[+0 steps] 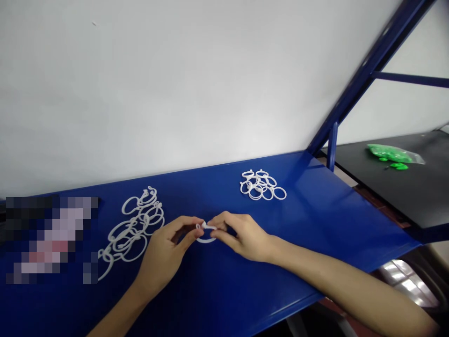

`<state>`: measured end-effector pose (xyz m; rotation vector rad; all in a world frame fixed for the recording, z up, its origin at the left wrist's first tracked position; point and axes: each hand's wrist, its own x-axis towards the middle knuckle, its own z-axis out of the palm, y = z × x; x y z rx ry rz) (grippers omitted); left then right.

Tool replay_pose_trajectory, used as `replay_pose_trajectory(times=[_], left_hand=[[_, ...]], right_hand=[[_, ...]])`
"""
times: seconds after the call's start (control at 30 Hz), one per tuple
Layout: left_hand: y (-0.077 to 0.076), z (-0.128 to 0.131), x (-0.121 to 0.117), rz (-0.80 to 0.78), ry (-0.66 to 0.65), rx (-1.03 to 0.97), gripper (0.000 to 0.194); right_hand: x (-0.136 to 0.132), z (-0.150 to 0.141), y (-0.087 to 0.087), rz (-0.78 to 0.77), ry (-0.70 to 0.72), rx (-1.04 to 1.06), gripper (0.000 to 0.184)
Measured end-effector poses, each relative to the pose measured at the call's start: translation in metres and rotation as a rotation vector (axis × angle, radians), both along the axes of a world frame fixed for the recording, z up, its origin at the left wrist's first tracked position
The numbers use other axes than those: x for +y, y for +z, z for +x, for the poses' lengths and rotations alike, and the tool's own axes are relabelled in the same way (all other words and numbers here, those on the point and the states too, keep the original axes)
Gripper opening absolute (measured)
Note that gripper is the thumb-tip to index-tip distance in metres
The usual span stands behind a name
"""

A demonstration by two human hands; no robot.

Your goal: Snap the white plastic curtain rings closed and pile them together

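Between both hands, over the blue table, is a white plastic ring (206,240) with a small knob-like clasp at its top. My left hand (168,245) pinches its left side near the clasp between thumb and fingers. On the other side my right hand (242,234) grips it the same way, fingertips close to the clasp. Whether the clasp is joined cannot be made out. Left of my left hand spreads a pile of white rings (135,224), several with visible loose ends. Farther back on the right lies a smaller heap of closed white rings (261,185).
The blue table (217,299) meets a pale wall (196,84) at the back. A blurred-out patch (52,238) covers something at the left. Blue metal framing (358,79) rises on the right. Beyond it, a black table (396,192) bears a clear bag of green pieces (391,153).
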<state>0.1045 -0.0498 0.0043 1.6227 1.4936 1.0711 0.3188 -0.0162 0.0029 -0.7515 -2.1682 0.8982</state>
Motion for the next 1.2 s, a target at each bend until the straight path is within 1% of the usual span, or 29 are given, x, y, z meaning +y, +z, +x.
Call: replay_pose_trajectory(times=[0.07,0.17,0.27,0.37,0.53,0.6,0.67,0.7,0.73,0.77,0.8,0.87,0.9,0.93,1.0,1.07,1.2], left_hand=[[-0.002,0.0,-0.001,-0.012,0.009,0.027,0.028],[-0.004,0.001,-0.004,0.021,0.013,0.07,0.027],[-0.004,0.004,-0.009,0.105,0.02,0.11,0.023],[-0.003,0.007,-0.014,0.206,0.023,0.142,0.019],[-0.007,0.009,-0.018,0.339,-0.02,0.228,0.018],[-0.01,0.01,-0.016,0.393,-0.054,0.27,0.02],[-0.012,0.011,-0.011,0.441,-0.078,0.339,0.025],[-0.013,0.01,-0.008,0.455,-0.079,0.385,0.029],[-0.013,0.008,-0.005,0.461,-0.068,0.433,0.034],[-0.013,0.005,-0.002,0.459,-0.045,0.479,0.037],[-0.013,0.001,0.002,0.457,-0.019,0.521,0.037],[-0.013,-0.011,0.01,0.465,0.04,0.588,0.034],[-0.012,-0.018,0.014,0.477,0.064,0.623,0.034],[-0.012,-0.026,0.018,0.488,0.092,0.655,0.034],[-0.011,-0.042,0.026,0.478,0.151,0.714,0.037],[-0.01,-0.057,0.032,0.43,0.19,0.802,0.039],[-0.007,-0.077,0.038,0.233,0.25,0.968,0.045]], right_hand=[[0.0,0.0,-0.001,0.05,0.032,0.008,0.013],[0.0,0.0,-0.002,0.149,0.083,0.005,0.02],[-0.002,0.002,-0.001,0.247,0.122,-0.031,0.027],[-0.004,0.004,0.001,0.307,0.125,-0.059,0.029],[-0.006,0.003,0.0,0.441,0.142,-0.161,0.033],[-0.004,0.002,0.0,0.468,0.136,-0.209,0.033],[0.003,0.003,0.002,0.444,0.121,-0.211,0.029],[0.009,0.007,0.004,0.425,0.085,-0.193,0.026],[0.016,0.012,0.006,0.408,0.021,-0.17,0.022],[0.025,0.02,0.009,0.396,-0.074,-0.146,0.019],[0.034,0.03,0.012,0.396,-0.232,-0.136,0.017],[0.054,0.056,0.016,0.387,-0.543,-0.203,0.014],[0.063,0.07,0.018,0.364,-0.673,-0.253,0.013],[0.072,0.083,0.02,0.324,-0.761,-0.313,0.013],[0.084,0.103,0.021,0.22,-0.829,-0.436,0.013],[0.091,0.115,0.019,0.144,-0.827,-0.504,0.012],[0.095,0.116,0.013,0.093,-0.801,-0.542,0.008]])
